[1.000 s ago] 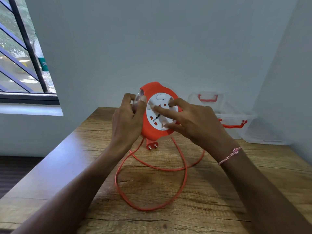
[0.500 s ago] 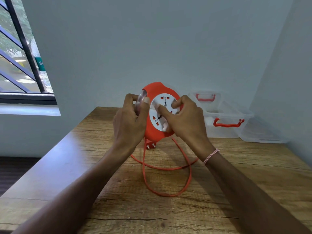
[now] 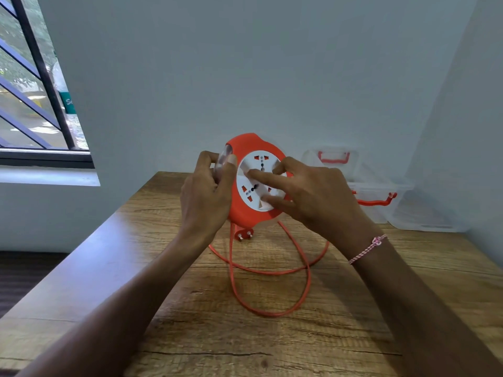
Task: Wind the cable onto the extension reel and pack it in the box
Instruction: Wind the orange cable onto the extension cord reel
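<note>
An orange extension reel (image 3: 246,144) with a white socket face (image 3: 253,170) is held upright above the wooden table (image 3: 190,336). My left hand (image 3: 208,191) grips its left rim and clear back. My right hand (image 3: 313,194) has its fingers pressed on the white socket face. An orange cable (image 3: 272,312) hangs from the reel and loops on the table. Its plug (image 3: 244,235) dangles just under the reel. A clear plastic box (image 3: 373,198) with orange handles stands open at the back right.
The box's clear lid (image 3: 337,159) leans against the back wall. A barred window (image 3: 35,91) is at the left. The table's left edge drops to a dark floor (image 3: 24,273). A side wall closes off the right.
The white socket face has turned under my right fingers. The loose cable loop on the table has grown shorter and narrower. The plug still hangs below the reel.
</note>
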Available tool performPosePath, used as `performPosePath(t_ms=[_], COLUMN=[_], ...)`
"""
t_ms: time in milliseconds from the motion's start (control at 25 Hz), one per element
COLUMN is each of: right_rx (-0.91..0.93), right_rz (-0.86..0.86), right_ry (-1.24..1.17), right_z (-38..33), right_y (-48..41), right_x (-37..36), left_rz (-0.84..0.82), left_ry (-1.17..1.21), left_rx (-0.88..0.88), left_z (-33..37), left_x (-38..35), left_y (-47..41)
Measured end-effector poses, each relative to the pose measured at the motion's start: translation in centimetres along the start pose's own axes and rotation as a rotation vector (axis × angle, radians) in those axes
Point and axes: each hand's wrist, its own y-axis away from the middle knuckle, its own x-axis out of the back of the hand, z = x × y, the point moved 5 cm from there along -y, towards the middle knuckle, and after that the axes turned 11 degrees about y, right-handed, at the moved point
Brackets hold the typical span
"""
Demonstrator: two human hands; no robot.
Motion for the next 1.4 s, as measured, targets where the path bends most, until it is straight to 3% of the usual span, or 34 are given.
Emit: performPosePath(t_ms=[160,320,400,480,560,640,760,960,1080,1160,1200,1280,1400], right_rx=[-0.151,-0.747,-0.923,-0.763,-0.429,-0.158,-0.018,-0.062,-0.435,-0.757,-0.826,-0.739,-0.377], right_rz=[0.068,-0.003,-0.052,0.007,0.067,0.002,-0.082,0.045,0.097,0.023,-0.002,0.037,0.097], right_ry=[-0.071,-0.512,-0.696,-0.544,-0.313,-0.143,0.001,0.011,-0.229,-0.507,-0.555,-0.432,-0.233], right_z=[-0.2,0.2,0.3,0.6,0.5,0.1,-0.1,0.0,0.1,0.6,0.6,0.8,0.7], right_y=[-0.1,-0.2,0.1,0.0,-0.4,-0.4,-0.3,-0.2,-0.3,-0.3,-0.2,-0.2,-0.5], right_x=[0.5,-1.1,-1.7,-0.8,0.4,0.1,-0.7,0.5,0.7,-0.5,-0.8,-0.3,0.9], left_rz=[0.018,0.037,0.038,0.039,0.044,0.051,0.035,0.028,0.042,0.041,0.038,0.031,0.034], left_ry=[-0.035,-0.043,-0.041,-0.04,-0.041,-0.031,0.012,-0.002,-0.016,-0.016,-0.011,-0.012,-0.023], left_rx=[-0.053,-0.094,-0.08,-0.056,-0.038,-0.021,0.011,-0.056,-0.135,-0.146,-0.135,-0.107,-0.089], left_z=[0.5,1.0,0.8,0.6,0.4,0.3,0.0,0.6,1.4,1.5,1.4,1.0,0.7], left_x=[-0.3,-0.8,-0.9,-0.8,-0.6,-0.3,0.0,-0.4,-0.6,-0.7,-0.8,-0.7,-0.5], left_y=[0.4,1.0,0.9,0.8,0.5,0.3,0.0,0.4,0.8,0.9,0.8,0.7,0.5])
